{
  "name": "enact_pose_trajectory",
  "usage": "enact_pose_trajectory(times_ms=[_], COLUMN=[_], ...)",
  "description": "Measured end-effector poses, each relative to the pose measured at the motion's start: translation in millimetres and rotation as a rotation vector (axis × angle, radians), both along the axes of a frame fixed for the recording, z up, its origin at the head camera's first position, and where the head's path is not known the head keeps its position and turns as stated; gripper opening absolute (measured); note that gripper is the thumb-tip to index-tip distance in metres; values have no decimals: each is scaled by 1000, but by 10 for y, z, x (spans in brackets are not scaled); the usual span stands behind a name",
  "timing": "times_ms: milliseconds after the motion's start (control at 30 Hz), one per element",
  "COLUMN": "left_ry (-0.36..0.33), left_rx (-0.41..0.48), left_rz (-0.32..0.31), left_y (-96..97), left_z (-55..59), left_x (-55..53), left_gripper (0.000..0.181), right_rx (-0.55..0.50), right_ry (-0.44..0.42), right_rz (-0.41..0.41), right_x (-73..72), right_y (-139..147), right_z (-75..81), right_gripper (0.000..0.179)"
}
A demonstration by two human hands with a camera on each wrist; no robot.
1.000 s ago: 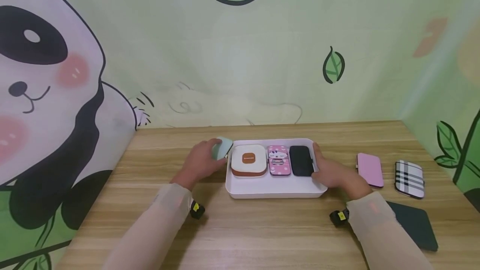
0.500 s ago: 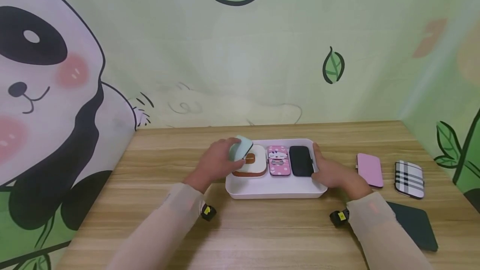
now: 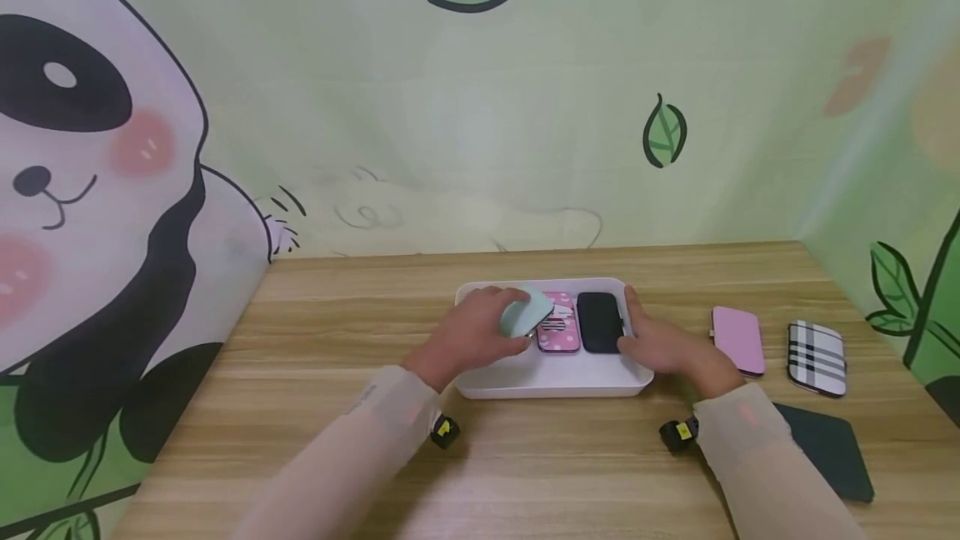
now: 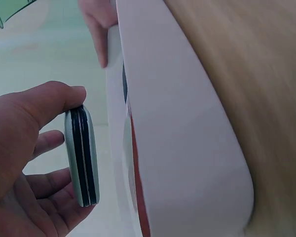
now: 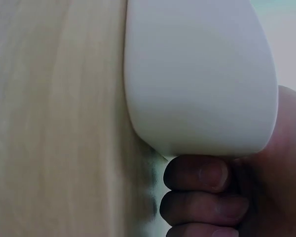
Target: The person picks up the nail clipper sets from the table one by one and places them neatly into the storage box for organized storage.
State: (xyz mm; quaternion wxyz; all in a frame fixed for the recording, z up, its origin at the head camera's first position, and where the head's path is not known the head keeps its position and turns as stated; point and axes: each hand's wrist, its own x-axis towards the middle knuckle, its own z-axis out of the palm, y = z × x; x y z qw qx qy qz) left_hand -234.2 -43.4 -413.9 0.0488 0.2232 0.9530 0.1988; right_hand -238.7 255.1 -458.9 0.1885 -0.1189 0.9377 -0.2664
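Observation:
My left hand [image 3: 480,327] pinches a small mint-green case [image 3: 527,312] between thumb and fingers, above the left part of a white tray [image 3: 585,382]. In the left wrist view the case [image 4: 81,155] is closed and on edge, with a dark seam and a gap between it and the tray wall [image 4: 187,128]. A pink cat-print case [image 3: 558,336] and a black case [image 3: 599,323] lie in the tray. My right hand [image 3: 667,344] grips the tray's right end, fingers curled outside its wall [image 5: 202,89]. The left hand hides the white-and-brown case in the head view; its red-brown edge [image 4: 140,182] shows in the left wrist view.
Right of the tray lie a pink case [image 3: 737,341] and a plaid case [image 3: 817,358] on the wooden table [image 3: 540,465]. Nearer, a dark green flat item [image 3: 828,452] is partly covered by the right sleeve. A printed panda backdrop [image 3: 450,123] stands behind the table.
My left hand has carried the mint-green case rightward, from beside the tray's left end to over the tray, near the cat-print case. The right hand keeps its grip on the tray.

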Motion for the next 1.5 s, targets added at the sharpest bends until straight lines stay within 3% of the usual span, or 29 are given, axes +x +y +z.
enact_pose_trajectory(times_ms=[167, 300, 433, 800, 1067, 1500], left_ry=[32, 70, 87, -30, -59, -69], left_rx=[-31, -77, -128, -100, -94, -121], left_rz=[-83, -146, -171, -350, -463, -531], left_y=[138, 246, 353, 518, 569, 642], left_z=[8, -59, -131, -173, -194, -262], left_x=[27, 22, 25, 65, -1, -88], left_gripper=[61, 59, 57, 55, 53, 50], right_rx=[-31, -59, -78, -87, -72, -56], right_ry=[-17, -8, -6, -5, 0, 11], right_rz=[-6, 5, 12, 16, 18, 19], right_x=[-9, -12, -4, 18, 19, 1], right_y=[12, 27, 30, 3, 5, 23], right_z=[1, 2, 5, 40, 30, 3], right_gripper=[81, 79, 78, 76, 76, 77])
